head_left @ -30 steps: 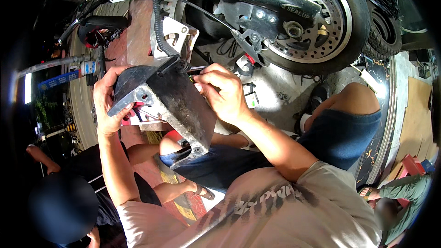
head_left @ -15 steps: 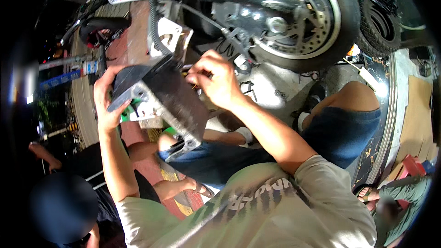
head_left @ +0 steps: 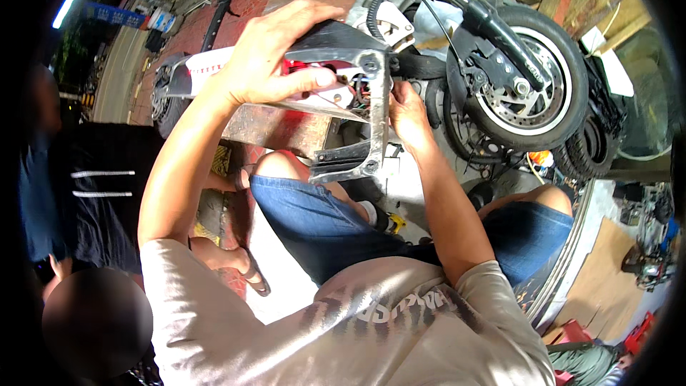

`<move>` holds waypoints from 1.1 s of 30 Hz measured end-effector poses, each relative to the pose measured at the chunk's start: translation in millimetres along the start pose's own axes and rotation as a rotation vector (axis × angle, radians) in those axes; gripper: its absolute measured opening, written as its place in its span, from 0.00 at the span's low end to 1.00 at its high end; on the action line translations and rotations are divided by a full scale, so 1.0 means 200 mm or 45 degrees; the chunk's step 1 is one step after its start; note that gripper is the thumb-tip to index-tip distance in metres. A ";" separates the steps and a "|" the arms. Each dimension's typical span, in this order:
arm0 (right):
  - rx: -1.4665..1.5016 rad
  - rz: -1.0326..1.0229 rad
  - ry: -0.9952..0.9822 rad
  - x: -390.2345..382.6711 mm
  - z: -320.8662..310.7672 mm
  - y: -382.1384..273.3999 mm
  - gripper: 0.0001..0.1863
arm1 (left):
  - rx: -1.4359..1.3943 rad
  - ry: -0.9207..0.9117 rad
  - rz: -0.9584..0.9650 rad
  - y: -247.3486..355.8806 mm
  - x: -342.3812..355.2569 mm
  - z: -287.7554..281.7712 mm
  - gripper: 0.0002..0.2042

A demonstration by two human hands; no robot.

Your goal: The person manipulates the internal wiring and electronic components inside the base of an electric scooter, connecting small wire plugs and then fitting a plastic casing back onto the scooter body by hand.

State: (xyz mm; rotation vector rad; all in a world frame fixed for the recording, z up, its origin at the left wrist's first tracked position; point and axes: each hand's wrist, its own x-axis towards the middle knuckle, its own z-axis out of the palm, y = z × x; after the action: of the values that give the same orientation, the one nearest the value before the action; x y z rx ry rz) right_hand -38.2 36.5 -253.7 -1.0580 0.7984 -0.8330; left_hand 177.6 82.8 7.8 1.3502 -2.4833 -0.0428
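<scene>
A scooter's dark deck housing (head_left: 379, 132) is tilted up in front of me, its grey open end frame toward my right. Coloured wires (head_left: 363, 93) show inside that opening. Over the upper edge lies my left hand (head_left: 264, 64), its fingers wrapped round the housing and its thumb along the open side. Close against the frame's right edge is my right hand (head_left: 410, 116), fingers curled. Its fingertips are partly hidden behind the frame, so what they pinch does not show. A ribbed black cable sleeve (head_left: 376, 0) runs up from the housing's far corner.
The scooter's front wheel (head_left: 580, 86) with its brake disc stands at the far right, loose tyres (head_left: 593, 146) beside it. A yellow-and-black tool (head_left: 395, 223) lies on the floor between my legs. Another person in black shorts (head_left: 107, 193) stands at the left. Wooden boards (head_left: 589, 0) lean at the far right.
The view has swung, and the wheel now sits further right. The housing has turned, so its open end and wires show. My left hand has shifted over its top; my right hand is against the frame.
</scene>
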 end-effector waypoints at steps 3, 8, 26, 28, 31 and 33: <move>0.092 0.103 -0.066 -0.02 -0.01 0.00 0.29 | 0.077 0.105 0.062 0.05 -0.09 0.00 0.52; 0.146 0.093 -0.023 -0.05 0.00 -0.02 0.14 | 0.156 0.192 -0.146 0.12 -0.19 0.07 0.61; 0.292 -0.357 0.060 -0.07 0.06 0.03 0.37 | 0.168 0.464 -0.569 0.23 -0.12 0.20 0.57; 0.221 -0.402 0.078 -0.11 0.08 0.00 0.35 | 0.172 0.438 -0.626 0.24 -0.12 0.20 0.57; 0.233 -0.450 0.035 -0.12 0.05 0.04 0.32 | 0.255 0.548 -0.567 0.22 -0.12 0.24 0.57; 0.254 -0.368 -0.006 -0.14 0.04 0.03 0.31 | 0.255 0.557 -0.608 0.24 -0.13 0.25 0.57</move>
State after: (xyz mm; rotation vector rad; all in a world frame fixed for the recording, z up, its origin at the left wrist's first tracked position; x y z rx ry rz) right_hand -43.5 66.4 -251.7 -1.0085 0.5516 -1.1305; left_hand 137.4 124.1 -38.5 1.7837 -1.8081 0.3628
